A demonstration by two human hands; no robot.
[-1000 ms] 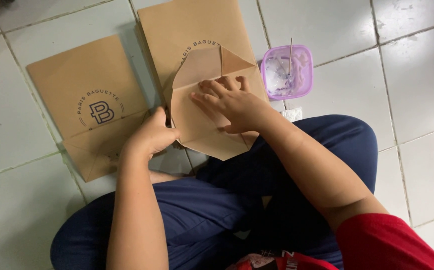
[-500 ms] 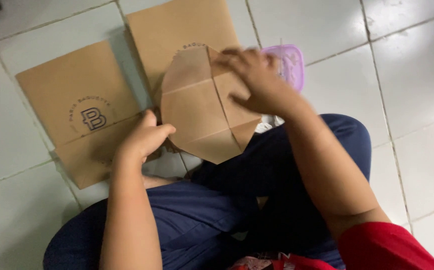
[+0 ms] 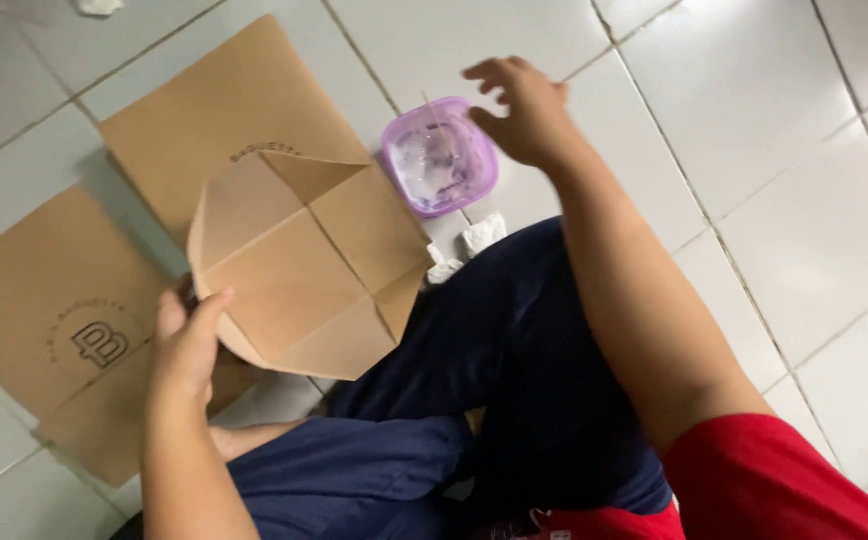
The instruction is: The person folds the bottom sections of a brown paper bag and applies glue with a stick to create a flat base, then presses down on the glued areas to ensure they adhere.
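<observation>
My left hand grips the lower left edge of a folded brown paper piece with creased flaps, held just above the floor. My right hand hovers open with fingers spread, right beside a small purple plastic container that stands on the white tiles. A thin stick rests in the container. My right forearm crosses over my dark blue trouser leg.
Two flat brown paper bags lie on the tiled floor: one at the left with a printed logo, one further back. Crumpled white tissue sits by my knee. Another white scrap lies at the top edge.
My right hand has left the folded paper and moved right and away to the purple container. My left hand now holds the paper alone by its edge.
</observation>
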